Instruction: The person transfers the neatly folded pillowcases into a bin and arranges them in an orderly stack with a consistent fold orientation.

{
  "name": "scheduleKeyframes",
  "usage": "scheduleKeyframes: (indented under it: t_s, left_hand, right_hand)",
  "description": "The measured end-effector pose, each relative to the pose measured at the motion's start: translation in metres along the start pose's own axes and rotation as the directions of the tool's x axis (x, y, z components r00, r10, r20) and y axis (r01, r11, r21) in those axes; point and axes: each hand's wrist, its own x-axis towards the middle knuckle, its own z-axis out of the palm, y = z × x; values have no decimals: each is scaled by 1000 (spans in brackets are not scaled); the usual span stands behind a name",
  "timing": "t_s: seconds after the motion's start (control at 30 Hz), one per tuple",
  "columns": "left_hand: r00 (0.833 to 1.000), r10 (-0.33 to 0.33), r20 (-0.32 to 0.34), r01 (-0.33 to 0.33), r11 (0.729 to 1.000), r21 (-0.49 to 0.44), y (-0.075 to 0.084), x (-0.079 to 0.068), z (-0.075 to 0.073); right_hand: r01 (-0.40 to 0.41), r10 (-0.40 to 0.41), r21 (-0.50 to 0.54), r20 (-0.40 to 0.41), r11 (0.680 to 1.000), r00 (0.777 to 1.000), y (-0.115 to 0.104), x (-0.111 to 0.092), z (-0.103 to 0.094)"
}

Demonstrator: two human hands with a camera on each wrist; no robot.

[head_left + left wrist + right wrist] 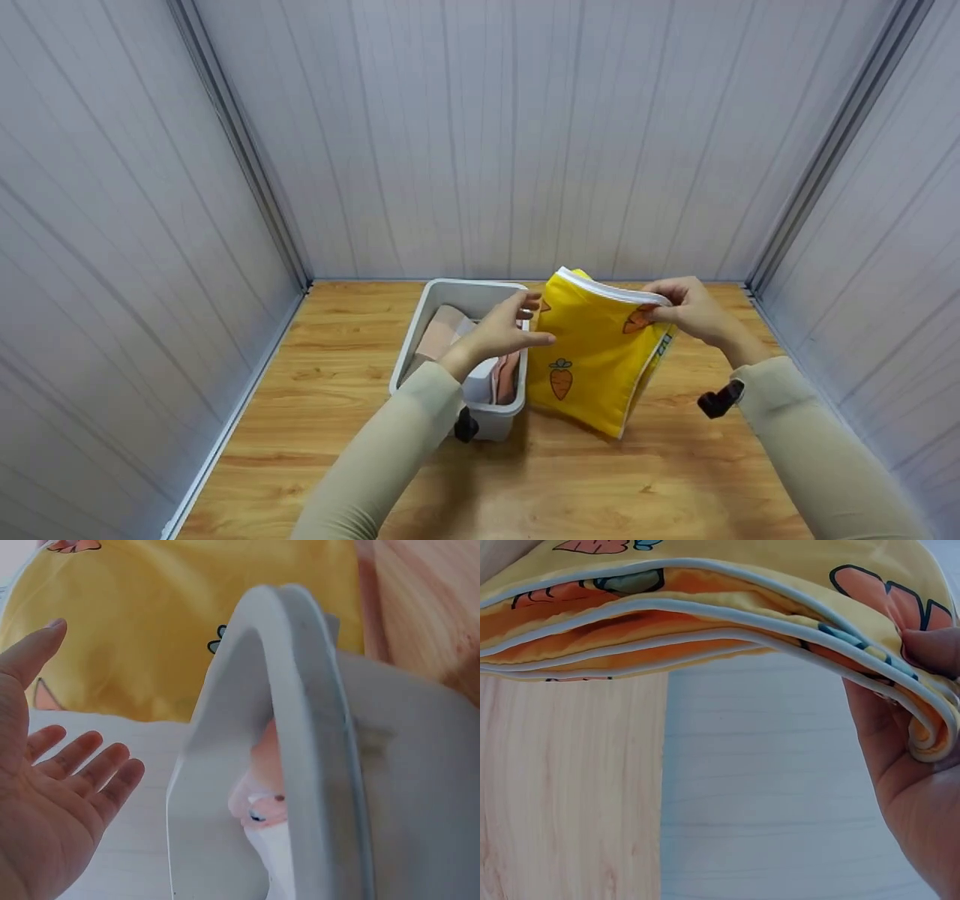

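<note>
A folded yellow cloth (592, 352) with carrot prints and white edging hangs over the table, to the right of a light grey bin. My right hand (694, 311) pinches its upper right corner between thumb and fingers; several folded layers show in the right wrist view, with the thumb (934, 651) on one face. My left hand (499, 330) is over the bin's right side, fingers spread and slightly bent, close to the cloth's left edge. In the left wrist view the palm of that hand (60, 795) faces the camera and holds nothing.
The grey bin (411, 341) stands on the wooden table (330, 435), holding folded fabrics, among them a beige one (441, 334) and a reddish one (507, 375). Pale panelled walls (480, 150) rise at the back and both sides.
</note>
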Motion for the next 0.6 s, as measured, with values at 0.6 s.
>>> scheduleKeyframes:
  t_s: [0.6]
  left_hand:
    - [998, 41, 56, -23, 958, -284, 0, -1, 15]
  right_hand:
    - [38, -38, -22, 15, 999, 999, -18, 5, 6]
